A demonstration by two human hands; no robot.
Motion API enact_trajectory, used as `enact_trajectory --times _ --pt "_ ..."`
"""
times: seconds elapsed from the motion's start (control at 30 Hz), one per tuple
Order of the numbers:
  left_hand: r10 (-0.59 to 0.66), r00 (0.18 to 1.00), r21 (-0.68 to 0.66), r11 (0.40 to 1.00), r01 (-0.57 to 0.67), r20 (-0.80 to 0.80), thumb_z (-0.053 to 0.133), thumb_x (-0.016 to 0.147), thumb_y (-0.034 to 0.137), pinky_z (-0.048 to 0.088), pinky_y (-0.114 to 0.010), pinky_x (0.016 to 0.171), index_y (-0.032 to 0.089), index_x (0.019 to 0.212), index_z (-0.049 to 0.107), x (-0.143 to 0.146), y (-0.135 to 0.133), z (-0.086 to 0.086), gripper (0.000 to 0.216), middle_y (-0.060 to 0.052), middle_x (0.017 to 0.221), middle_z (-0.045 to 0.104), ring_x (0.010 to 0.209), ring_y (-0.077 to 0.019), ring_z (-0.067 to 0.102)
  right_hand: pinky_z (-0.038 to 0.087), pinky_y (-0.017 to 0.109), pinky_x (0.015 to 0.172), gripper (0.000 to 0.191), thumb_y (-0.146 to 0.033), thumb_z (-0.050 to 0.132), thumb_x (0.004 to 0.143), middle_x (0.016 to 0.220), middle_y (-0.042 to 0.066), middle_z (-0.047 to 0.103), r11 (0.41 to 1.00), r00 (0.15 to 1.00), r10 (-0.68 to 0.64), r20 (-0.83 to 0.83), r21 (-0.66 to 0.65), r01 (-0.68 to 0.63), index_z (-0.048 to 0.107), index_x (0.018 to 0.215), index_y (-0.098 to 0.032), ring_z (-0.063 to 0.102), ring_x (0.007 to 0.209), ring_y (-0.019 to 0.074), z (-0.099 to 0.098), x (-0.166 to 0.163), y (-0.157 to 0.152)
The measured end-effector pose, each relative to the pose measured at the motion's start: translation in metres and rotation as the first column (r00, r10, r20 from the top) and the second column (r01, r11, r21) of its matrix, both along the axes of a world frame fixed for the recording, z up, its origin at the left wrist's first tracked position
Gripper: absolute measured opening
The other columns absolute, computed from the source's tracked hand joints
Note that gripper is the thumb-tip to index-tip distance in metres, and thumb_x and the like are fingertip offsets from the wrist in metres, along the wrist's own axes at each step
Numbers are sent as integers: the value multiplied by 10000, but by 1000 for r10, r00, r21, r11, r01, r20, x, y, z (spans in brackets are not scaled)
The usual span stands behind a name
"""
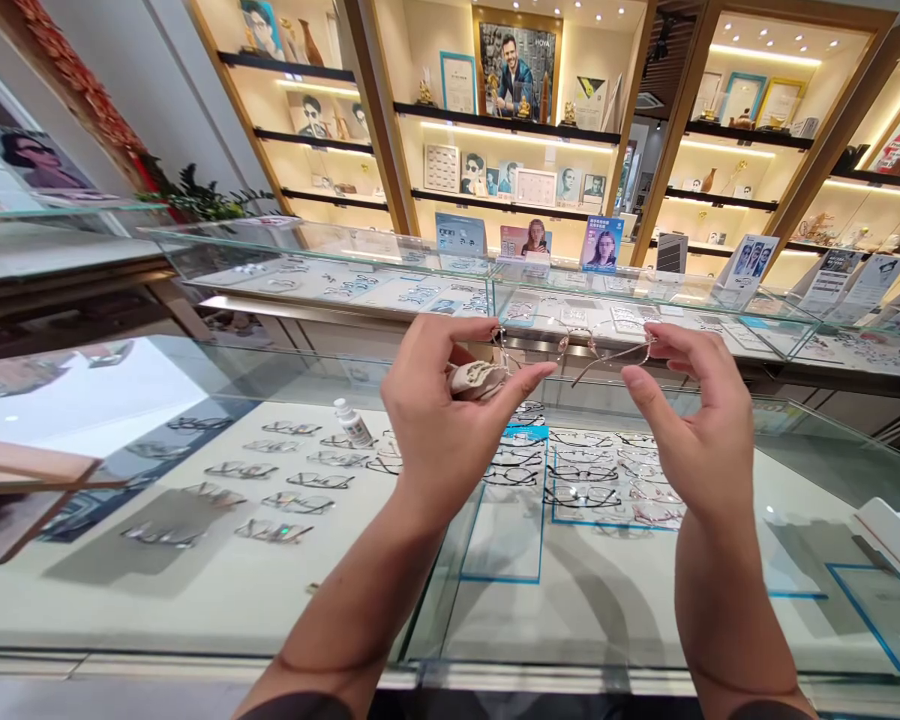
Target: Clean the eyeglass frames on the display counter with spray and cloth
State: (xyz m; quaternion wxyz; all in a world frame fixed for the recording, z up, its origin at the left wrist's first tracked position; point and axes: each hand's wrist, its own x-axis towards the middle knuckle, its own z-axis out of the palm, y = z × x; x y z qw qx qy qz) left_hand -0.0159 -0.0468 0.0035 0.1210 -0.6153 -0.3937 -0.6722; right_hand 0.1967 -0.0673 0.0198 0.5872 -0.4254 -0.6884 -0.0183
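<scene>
The left hand (450, 420), also clutching a cloth (476, 379), and right hand (701, 410) are pinching thin-framed eyeglasses (592, 345) at both ends above the display counter (330, 610), apparently steadying them, the next move calling for gentleness.

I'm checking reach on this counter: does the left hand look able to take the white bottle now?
Probably not yet: the left hand is occupied with eyeglasses and a cloth. Otherwise the way to the white bottle looks free.

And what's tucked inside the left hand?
Part of a bunched pale cloth shows inside the left hand, which also holds one side of the glasses. The hand covers the rest, so the cloth's full shape is hidden.
</scene>
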Motion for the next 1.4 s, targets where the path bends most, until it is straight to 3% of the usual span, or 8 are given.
enact_trajectory --times 0.17,0.37,0.57,0.73,1.03,1.4 --pt "-10 1000 58 998 9 6 936 763 444 533 -323 705 239 1066 689 0 4 -2 441 -19 965 666 796 -157 600 605 492 942 350 -481 704 949 1179 70 760 998 1000 -21 -10 -61 21 709 1242 -290 715 1071 264 -1 -1 1" --pt "-63 997 29 998 62 43 930 774 403 564 -340 736 277 1118 693 2 1 -2 436 -34 994 644 940 -206 635 598 483 932 344 -467 712 940 1188 73 778 993 1000 -11 -16 -116 9 711 1228 -279 724 1032 255 -2 -2 4" --pt "37 999 19 999 -37 11 916 774 495 586 -363 732 275 1110 688 3 0 0 462 -37 959 672 895 -214 652 600 478 895 335 -467 687 953 1192 76 776 994 1000 -4 -11 -112 2 706 1235 -288 723 1010 256 -2 -2 4" --pt "11 1000 17 1000 -11 10 915 790 436 578 -369 740 285 1111 693 3 1 -1 418 -43 974 676 894 -213 646 596 473 889 328 -464 686 953 1178 73 767 993 1000 -7 -6 -117 7 703 1229 -287 716 1001 255 -2 -2 2" --pt "-80 996 -161 983 87 50 883 819 422 542 -308 640 243 1078 710 -3 7 0 359 -45 1029 751 844 -187 698 613 459 900 260 -385 719 937 1110 50 717 998 999 -29 -27 48 30 705 1181 -296 689 997 236 0 -6 -1" --pt "-83 995 -159 983 90 51 884 814 430 540 -316 635 248 1070 714 -4 7 1 356 -49 1024 761 850 -196 709 619 468 899 246 -391 707 942 1102 49 702 999 999 -22 -27 45 23 701 1173 -306 682 991 240 2 -7 -2"
